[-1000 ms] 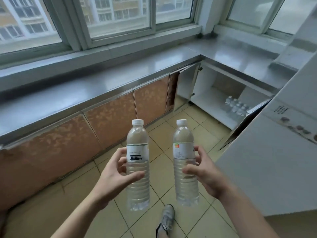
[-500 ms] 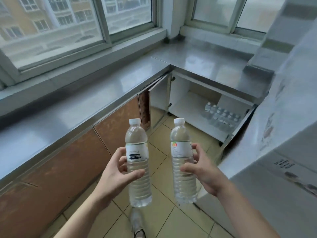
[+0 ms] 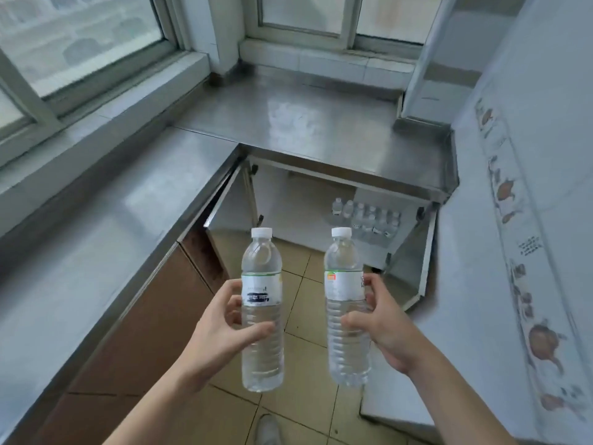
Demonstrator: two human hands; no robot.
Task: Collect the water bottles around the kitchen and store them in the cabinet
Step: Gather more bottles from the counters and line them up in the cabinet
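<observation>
My left hand [image 3: 221, 329] grips a clear water bottle [image 3: 262, 268] with a white cap and white label, held upright over the tiled floor. My right hand [image 3: 382, 326] grips a second upright water bottle [image 3: 341, 261] of the same kind, its label showing an orange mark. Straight ahead, under the steel counter, the corner cabinet [image 3: 288, 207] stands with both doors open. Several water bottles [image 3: 369, 216] stand in rows on its white floor at the right side.
A steel counter [image 3: 134, 207] runs along my left and across the back below the windows. A white appliance with printed pictures [image 3: 500, 252] stands close on my right. The open cabinet doors [image 3: 410, 268] jut into the narrow tiled aisle. A shoe [image 3: 268, 428] shows at the bottom.
I have walked closer to the open cabinet and turned toward it; it now lies straight ahead. Both hands still hold their bottles upright in the same pose.
</observation>
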